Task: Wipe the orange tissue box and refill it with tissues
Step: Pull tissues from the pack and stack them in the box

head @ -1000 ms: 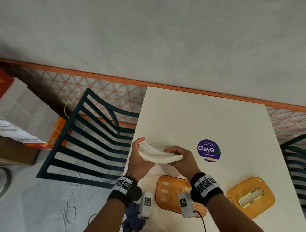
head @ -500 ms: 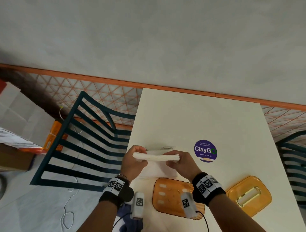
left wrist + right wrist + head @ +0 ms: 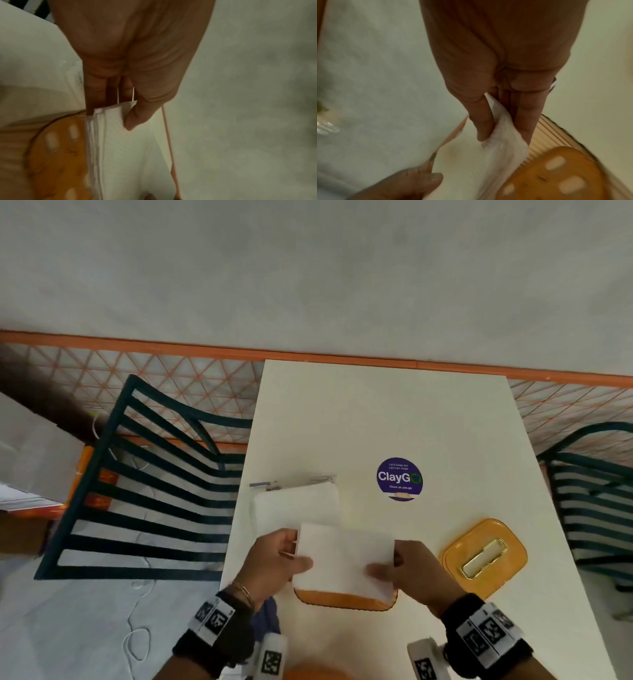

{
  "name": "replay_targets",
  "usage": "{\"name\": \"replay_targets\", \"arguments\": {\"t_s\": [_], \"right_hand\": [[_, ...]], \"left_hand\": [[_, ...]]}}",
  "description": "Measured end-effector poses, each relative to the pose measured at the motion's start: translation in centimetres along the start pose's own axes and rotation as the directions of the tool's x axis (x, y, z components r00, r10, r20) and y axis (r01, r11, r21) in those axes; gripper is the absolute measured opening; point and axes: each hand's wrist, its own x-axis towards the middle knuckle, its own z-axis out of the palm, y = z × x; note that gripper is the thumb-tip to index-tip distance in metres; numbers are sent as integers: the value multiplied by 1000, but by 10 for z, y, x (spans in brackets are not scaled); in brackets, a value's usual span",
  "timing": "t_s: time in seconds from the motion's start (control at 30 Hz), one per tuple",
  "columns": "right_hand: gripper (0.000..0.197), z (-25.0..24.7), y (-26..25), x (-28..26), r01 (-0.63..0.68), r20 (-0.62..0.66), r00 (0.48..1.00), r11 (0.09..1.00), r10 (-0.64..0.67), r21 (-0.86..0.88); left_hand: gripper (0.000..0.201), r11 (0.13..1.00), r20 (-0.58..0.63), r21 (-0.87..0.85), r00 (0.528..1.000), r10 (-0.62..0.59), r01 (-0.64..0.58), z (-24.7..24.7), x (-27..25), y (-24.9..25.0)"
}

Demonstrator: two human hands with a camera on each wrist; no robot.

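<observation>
I hold a flat stack of white tissues (image 3: 344,559) level over the open orange tissue box (image 3: 346,601), hiding most of it. My left hand (image 3: 274,563) pinches the stack's left edge, thumb on top (image 3: 135,119), fingers beneath. My right hand (image 3: 411,570) pinches the right edge in the same way (image 3: 488,125). In the wrist views the box's orange bottom (image 3: 56,155) with pale oval slots (image 3: 570,182) lies just under the tissues (image 3: 128,155). The orange lid (image 3: 483,556) with its slot lies on the table to the right.
A tissue pack (image 3: 296,505) in clear wrap lies on the white table (image 3: 394,422) behind my hands. A purple ClayGo sticker (image 3: 399,479) sits mid-table. A blue cloth (image 3: 267,614) hangs at the near left edge. Dark slatted chairs (image 3: 147,491) flank the table.
The tissue stack has come down and toward me, from in front of the pack to flat over the orange box. Both hands moved with it.
</observation>
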Motion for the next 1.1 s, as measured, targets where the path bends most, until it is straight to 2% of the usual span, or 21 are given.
{"name": "replay_targets", "arguments": {"t_s": [0.1, 0.17, 0.3, 0.37, 0.5, 0.63, 0.73, 0.83, 0.93, 0.97, 1.03, 1.1], "right_hand": [[25, 13, 14, 4, -91, -70, 994, 986, 82, -138], [22, 19, 14, 7, -110, -118, 989, 972, 87, -210], [23, 25, 10, 13, -128, -102, 990, 928, 99, -349], [21, 27, 10, 15, -139, -104, 989, 911, 106, -387], [35, 32, 3, 20, -165, -110, 986, 857, 127, -488], [36, 38, 0, 26, -152, -112, 988, 824, 108, -546], [41, 39, -1, 24, -146, -120, 988, 791, 93, -594], [37, 33, 1, 16, -147, -204, 979, 781, 26, -606], [27, 22, 7, 6, -176, -362, 930, 790, -62, -588], [26, 18, 8, 4, -184, -398, 915, 801, -73, -570], [24, 10, 13, 4, -212, -405, 914, 833, -16, -511], [19, 5, 16, 5, -216, -352, 935, 857, 44, -468]], "left_hand": [[24, 976, -65, 218, 998, 0, 15, 23, 1, -7], [18, 938, -88, 345, 996, 22, 10, 35, 3, -7], [18, 834, -96, 551, 994, 48, 13, 50, 4, -3], [17, 796, -92, 604, 995, 31, 32, 54, 5, 0], [32, 718, -108, 690, 994, -20, 89, 64, 12, 5], [37, 628, -93, 770, 994, -61, 110, 74, 17, 8], [42, 590, -88, 801, 995, -47, 99, 80, 17, 6], [49, 560, -88, 825, 996, -3, 75, 82, 14, 3], [48, 537, -32, 843, 994, 102, -28, 80, 16, -3], [45, 540, 8, 839, 995, 103, -63, 78, 19, -5], [42, 541, 142, 830, 989, 35, -139, 78, 26, -9], [47, 494, 275, 844, 959, -66, -208, 79, 30, -8]]}}
